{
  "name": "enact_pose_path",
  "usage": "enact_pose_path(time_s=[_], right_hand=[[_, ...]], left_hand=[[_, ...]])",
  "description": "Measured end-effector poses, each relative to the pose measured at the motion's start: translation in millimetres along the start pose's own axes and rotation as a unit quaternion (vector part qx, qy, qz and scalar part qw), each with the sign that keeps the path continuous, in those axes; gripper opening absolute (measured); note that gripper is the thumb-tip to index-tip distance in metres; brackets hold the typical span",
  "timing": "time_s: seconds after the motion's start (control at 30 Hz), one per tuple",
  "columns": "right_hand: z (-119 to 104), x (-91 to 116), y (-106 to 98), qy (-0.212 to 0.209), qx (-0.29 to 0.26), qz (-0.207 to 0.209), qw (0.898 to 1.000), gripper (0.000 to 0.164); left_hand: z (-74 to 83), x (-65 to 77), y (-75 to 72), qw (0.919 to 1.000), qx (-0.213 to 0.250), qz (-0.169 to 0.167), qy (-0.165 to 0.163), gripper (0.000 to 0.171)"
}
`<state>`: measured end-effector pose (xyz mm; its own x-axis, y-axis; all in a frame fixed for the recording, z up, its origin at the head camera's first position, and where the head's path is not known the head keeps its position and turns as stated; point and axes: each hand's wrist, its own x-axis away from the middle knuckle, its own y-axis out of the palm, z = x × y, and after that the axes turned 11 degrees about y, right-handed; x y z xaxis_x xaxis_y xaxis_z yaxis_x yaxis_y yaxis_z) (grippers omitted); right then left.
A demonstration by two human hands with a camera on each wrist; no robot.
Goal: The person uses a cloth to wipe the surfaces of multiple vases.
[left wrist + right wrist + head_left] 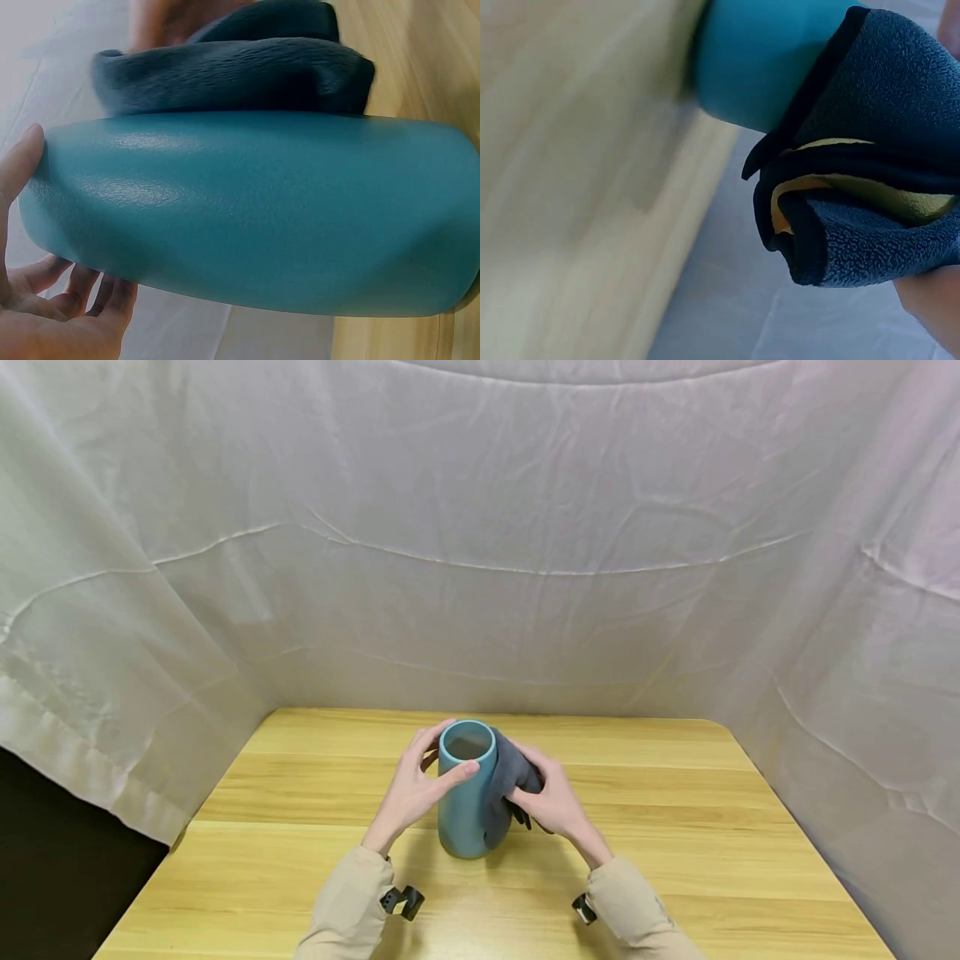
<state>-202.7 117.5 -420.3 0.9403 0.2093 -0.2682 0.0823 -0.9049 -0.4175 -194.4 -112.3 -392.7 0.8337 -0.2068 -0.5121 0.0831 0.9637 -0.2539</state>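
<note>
A tall teal vase point(460, 814) with a round open mouth stands upright on the wooden table. Near its rim, my left hand point(412, 781) grips it, thumb on the near side and fingers round the far left; the left wrist view shows the smooth, glossy vase wall point(247, 210). My right hand point(552, 797) holds a dark grey-blue cloth point(504, 785) against the vase's right side. In the right wrist view the folded cloth point(885, 247) shows black edging and a yellow underside. Part of the right hand's fingers is hidden by the cloth.
The light wooden table point(675, 827) extends on both sides of the vase. Pale fabric point(525, 610) hangs behind it and at the sides. A black area point(60, 843) shows at the lower left. Both wrists carry small black devices.
</note>
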Motion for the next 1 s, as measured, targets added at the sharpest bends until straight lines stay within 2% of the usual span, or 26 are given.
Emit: enact_pose_path(time_s=[0.2,0.37,0.73,0.83,1.0], right_hand=[[14,3,3,0.038,0.023,-0.017,0.999,0.059],[20,5,4,0.043,0.041,-0.029,0.998,0.059],[22,6,4,0.058,0.034,-0.036,0.997,0.062],[21,6,4,0.052,0.026,-0.029,0.998,0.062],[12,3,3,0.008,-0.003,-0.009,1.000,0.061]], left_hand=[[-0.6,0.1,-0.1,1.0000,0.000,0.001,0.000,0.064],[-0.8,0.1,0.0,1.0000,0.002,0.000,0.002,0.064],[-0.4,0.1,0.8,1.0000,0.000,0.001,0.000,0.065],[-0.4,0.3,0.8,1.0000,0.001,0.001,-0.001,0.065],[-1.3,0.6,0.2,1.0000,0.001,0.001,0.001,0.064]])
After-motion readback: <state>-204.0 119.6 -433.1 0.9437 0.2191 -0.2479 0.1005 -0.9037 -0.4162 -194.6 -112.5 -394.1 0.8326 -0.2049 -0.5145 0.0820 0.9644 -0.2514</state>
